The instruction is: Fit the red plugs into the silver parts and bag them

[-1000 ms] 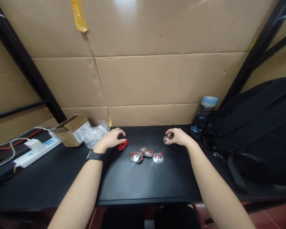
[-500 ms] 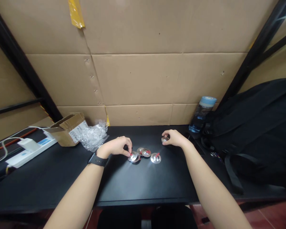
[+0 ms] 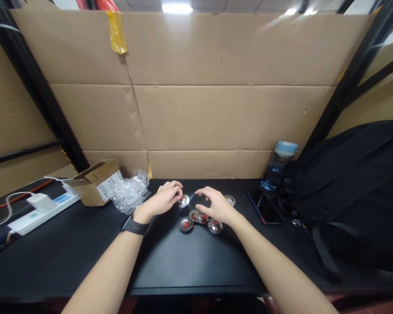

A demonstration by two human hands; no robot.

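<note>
The left hand (image 3: 163,199) pinches one small silver cymbal (image 3: 184,201) by its red loop; the right hand (image 3: 214,205) hovers half-spread over three more (image 3: 201,220) (a fifth (image 3: 230,200) lies behind). Bare black desk (image 3: 196,261) stretches toward the near edge.

One head-worn view, looking forward and down

The camera sits above the black table (image 3: 196,261), facing a cardboard wall (image 3: 196,109) close behind it. Both forearms reach in from the bottom edge, and the hands sit near the middle of the frame, at arm's length.
</note>
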